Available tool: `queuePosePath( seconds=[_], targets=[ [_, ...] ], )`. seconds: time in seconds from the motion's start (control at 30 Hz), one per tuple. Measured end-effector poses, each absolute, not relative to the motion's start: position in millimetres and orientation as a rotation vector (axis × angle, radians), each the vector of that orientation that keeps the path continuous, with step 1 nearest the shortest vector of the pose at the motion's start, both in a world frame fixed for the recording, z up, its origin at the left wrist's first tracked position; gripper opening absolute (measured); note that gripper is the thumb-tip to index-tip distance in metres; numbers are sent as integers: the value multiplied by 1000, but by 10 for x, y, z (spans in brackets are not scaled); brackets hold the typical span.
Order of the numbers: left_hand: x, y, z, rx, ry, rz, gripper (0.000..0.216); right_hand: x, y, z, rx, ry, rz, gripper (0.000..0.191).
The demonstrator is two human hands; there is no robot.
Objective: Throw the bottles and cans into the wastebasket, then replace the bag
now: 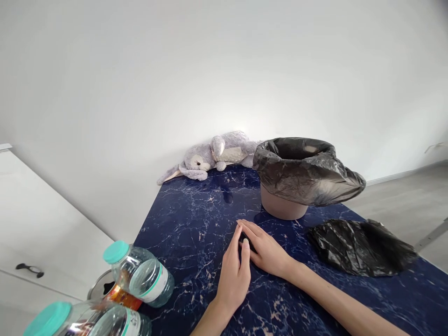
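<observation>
Both hands lie on the dark blue marbled tabletop [196, 224], near its middle. My left hand [235, 270] has its fingers stretched forward and its thumb apart from them. Coming in from the right, my right hand [266, 249] is laid with its fingers extended, their tips touching those of the left. Between the two hands a small dark gap shows, and I see nothing held in either. Closest to the right hand stands a pinkish-brown bin [283, 205], its rim covered by a black plastic bag [297, 175] that hangs over the side.
Right of the bin lies a crumpled black plastic bag [360, 247]. A grey plush rabbit [224, 151] rests against the wall at the back. Two clear bottles with teal caps, one nearer [87, 319] and one farther [147, 275], are at front left by a white cabinet [38, 233].
</observation>
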State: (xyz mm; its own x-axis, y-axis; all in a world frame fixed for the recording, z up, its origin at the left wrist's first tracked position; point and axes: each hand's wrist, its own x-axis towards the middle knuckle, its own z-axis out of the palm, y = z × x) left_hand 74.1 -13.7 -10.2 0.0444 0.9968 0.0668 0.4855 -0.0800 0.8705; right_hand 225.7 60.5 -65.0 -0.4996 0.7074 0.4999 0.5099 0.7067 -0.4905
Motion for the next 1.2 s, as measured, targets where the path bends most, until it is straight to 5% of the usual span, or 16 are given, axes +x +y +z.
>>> queuePosePath(
  seconds=[1.2],
  targets=[
    [727, -139, -104, 1636, 1534, 916, 69, 2250, 606, -693, -940, -2212, 362, 67]
  ],
)
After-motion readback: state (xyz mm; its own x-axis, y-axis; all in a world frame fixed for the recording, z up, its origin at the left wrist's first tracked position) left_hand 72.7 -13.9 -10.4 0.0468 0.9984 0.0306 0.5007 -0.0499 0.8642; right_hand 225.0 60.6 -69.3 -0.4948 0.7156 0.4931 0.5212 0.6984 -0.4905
